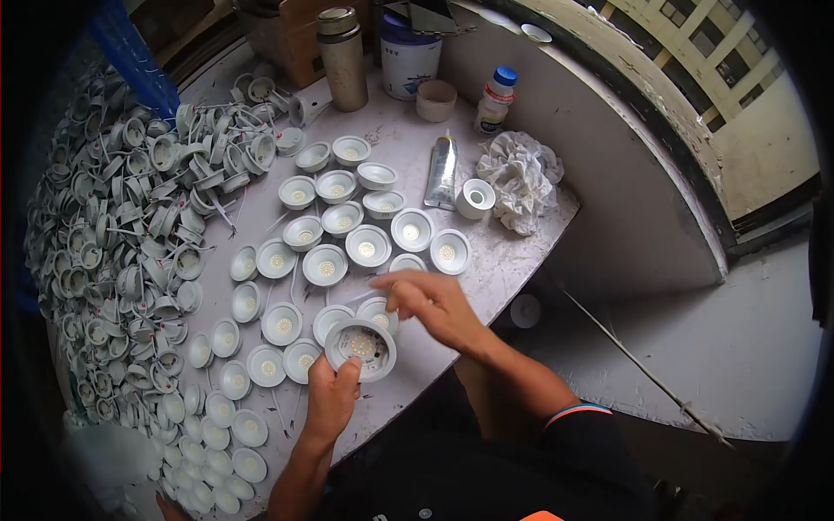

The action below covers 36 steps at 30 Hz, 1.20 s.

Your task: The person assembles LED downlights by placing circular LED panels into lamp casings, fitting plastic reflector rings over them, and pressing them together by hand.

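Note:
My left hand [332, 399] grips a round white LED downlight [361, 350], its thumb over the rim and its lit-side face with small yellow LED dots turned up. My right hand [439, 311] hovers just to the upper right of that downlight. Its fingers are bent together and slightly blurred, and a pale streak lies by the fingertips; what they hold, if anything, I cannot make out. Similar downlights [325, 265] stand face up in loose rows on the table [404, 369] around both hands. One downlight [377, 314] is partly hidden behind the held one.
A big heap of downlights with wires [130, 217] covers the left side. Along the back stand a metal flask [341, 65], a bucket [408, 61] and a blue-capped bottle [496, 100]. A silver tube [443, 172] lies near crumpled white paper [521, 178]. Another person's hand [169, 506] shows at lower left.

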{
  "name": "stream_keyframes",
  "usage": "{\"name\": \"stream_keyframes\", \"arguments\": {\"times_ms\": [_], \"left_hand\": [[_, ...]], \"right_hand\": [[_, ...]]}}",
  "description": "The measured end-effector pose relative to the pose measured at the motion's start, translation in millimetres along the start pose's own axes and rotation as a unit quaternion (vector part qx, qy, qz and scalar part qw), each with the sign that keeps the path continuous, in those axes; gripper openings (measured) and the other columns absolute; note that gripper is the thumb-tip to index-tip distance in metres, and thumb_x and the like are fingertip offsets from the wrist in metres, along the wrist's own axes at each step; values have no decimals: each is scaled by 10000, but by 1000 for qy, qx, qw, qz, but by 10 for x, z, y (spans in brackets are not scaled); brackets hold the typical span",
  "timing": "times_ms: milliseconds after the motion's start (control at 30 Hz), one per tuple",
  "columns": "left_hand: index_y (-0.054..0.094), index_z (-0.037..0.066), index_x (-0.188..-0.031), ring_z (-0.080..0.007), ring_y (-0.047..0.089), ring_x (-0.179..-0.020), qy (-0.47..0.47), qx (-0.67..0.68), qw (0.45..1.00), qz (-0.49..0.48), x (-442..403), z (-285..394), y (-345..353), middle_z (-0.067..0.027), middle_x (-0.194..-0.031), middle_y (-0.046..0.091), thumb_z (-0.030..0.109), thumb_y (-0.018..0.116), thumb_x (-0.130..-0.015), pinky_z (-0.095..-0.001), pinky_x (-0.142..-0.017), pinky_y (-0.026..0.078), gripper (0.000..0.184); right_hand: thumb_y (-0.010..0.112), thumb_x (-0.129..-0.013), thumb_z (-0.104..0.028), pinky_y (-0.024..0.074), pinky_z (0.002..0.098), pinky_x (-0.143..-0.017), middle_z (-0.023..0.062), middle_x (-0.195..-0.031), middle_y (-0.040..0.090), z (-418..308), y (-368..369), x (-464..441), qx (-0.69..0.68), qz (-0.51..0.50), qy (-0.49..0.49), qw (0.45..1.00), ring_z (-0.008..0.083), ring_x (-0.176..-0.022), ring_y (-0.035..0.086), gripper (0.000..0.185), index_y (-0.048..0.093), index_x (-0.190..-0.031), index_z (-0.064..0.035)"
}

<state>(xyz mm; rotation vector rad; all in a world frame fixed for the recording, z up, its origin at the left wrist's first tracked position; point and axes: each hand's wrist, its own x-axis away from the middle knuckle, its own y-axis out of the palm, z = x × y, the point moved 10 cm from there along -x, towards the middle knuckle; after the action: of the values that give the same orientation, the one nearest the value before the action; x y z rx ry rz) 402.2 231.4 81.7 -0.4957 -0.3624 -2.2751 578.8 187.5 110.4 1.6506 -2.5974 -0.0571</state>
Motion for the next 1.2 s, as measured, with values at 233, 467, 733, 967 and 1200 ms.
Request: {"name": "stream_keyframes", "arguments": {"times_ms": [233,467,733,967,1200], "left_hand": [[522,15,-1011,-23,325,-518,-51,20,998,-15,40,-148,-173,11,-772,505,123,531,-896,-197,-449,269,158],[561,-20,-1035,-21,361,-539,-73,83,993,-33,59,-178,-136,3,-762,529,123,543,-895,-199,-463,290,201],[550,-21,-1054,-22,344,-539,-68,80,994,-42,60,-194,-165,-2,-788,532,133,546,-894,-199,-464,289,222],[550,-21,-1063,-22,345,-537,-70,79,994,-35,70,-218,-200,-3,-789,535,142,548,-896,-200,-463,283,233],[553,-19,-1071,-23,348,-532,-72,77,994,-33,78,-263,-210,-5,-792,545,138,551,-896,-200,-458,279,235]], "right_hand": [[743,-776,-254,448,402,-934,117,-1151,652,-15,-1846,-521,503,196,-155,827,292,-1081,561,373,692,-1096,-68],[759,-754,-307,447,401,-954,105,-1246,631,129,-1899,-639,554,119,-103,818,299,-1086,561,414,702,-1105,-93],[765,-749,-316,462,392,-943,74,-1246,636,126,-1892,-621,572,129,-75,807,279,-1080,570,409,707,-1097,-107],[735,-782,-337,488,384,-910,66,-1236,642,134,-1908,-622,582,135,-50,800,267,-1062,584,358,720,-1069,-123],[646,-868,-258,476,403,-911,164,-1216,641,128,-1916,-652,558,94,-67,822,345,-1005,619,272,725,-1028,-53]]}}
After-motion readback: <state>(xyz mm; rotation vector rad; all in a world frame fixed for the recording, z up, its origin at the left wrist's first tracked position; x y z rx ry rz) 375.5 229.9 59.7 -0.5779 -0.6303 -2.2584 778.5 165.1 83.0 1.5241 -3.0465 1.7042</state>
